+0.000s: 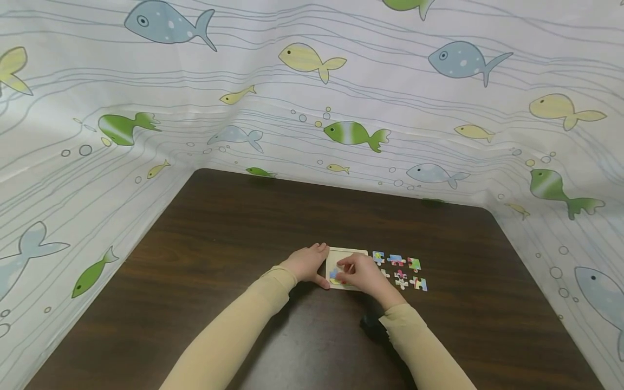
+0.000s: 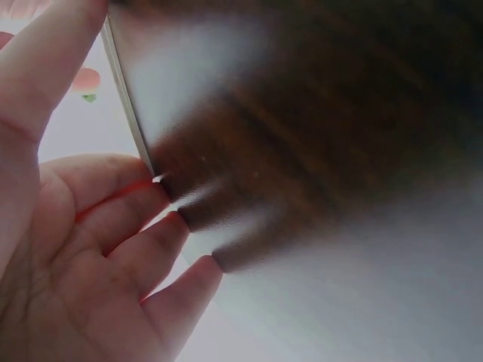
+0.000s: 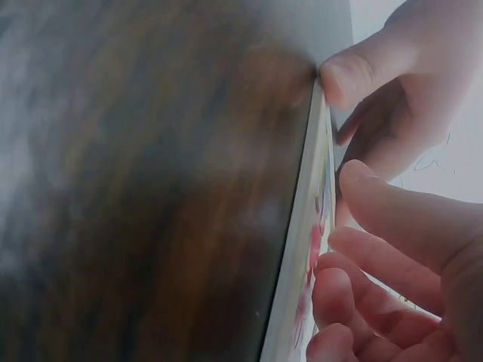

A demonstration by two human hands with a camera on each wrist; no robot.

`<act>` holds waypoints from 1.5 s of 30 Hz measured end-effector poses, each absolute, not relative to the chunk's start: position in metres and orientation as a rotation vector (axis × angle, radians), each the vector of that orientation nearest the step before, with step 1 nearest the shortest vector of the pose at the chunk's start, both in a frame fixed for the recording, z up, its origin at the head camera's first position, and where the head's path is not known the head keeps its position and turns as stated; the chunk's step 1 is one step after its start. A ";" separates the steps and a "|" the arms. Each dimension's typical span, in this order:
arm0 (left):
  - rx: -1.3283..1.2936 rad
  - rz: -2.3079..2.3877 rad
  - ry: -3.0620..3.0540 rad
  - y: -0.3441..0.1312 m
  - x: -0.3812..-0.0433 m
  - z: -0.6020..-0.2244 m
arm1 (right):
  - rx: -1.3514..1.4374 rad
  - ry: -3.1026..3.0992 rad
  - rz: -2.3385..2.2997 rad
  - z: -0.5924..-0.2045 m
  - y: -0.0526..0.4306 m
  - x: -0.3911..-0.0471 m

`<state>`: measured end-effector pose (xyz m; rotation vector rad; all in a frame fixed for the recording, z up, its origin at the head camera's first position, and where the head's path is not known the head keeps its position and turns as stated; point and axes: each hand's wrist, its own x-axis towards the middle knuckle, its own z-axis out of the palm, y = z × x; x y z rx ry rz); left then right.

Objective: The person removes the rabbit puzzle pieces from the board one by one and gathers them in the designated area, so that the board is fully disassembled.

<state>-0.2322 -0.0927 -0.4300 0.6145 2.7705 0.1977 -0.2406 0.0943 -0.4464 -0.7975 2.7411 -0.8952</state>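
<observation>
A left hand (image 1: 306, 263) and a right hand (image 1: 364, 273) are working at a puzzle tray (image 1: 339, 255).

Cream sleeves (image 1: 234, 330) are extending over a dark table (image 1: 234, 216). The right hand is arching over the tray, partly hiding it, fingers loosely bent, thumb apart, gripping nothing visible. The left is resting straight-fingered along the tray's left edge. Colourful pieces (image 1: 334, 275) are sitting in its near-left corner, beside the right fingertips; loose pieces (image 1: 397, 260) are lying off its right edge. Beyond, a fish-print curtain (image 1: 273, 119) is hanging.
</observation>
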 end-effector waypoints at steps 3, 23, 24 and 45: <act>0.615 0.193 2.773 -0.093 -0.232 -0.431 | -0.841 2.727 -0.882 -0.447 0.093 -0.240; 0.625 0.200 2.785 -0.093 -0.231 -0.431 | -0.877 2.759 -0.850 -0.447 0.090 -0.236; 0.626 0.202 2.787 -0.093 -0.232 -0.431 | -0.883 2.761 -0.852 -0.447 0.090 -0.236; 0.626 0.228 2.785 -0.093 -0.231 -0.429 | -0.873 2.716 -0.943 -0.448 0.090 -0.239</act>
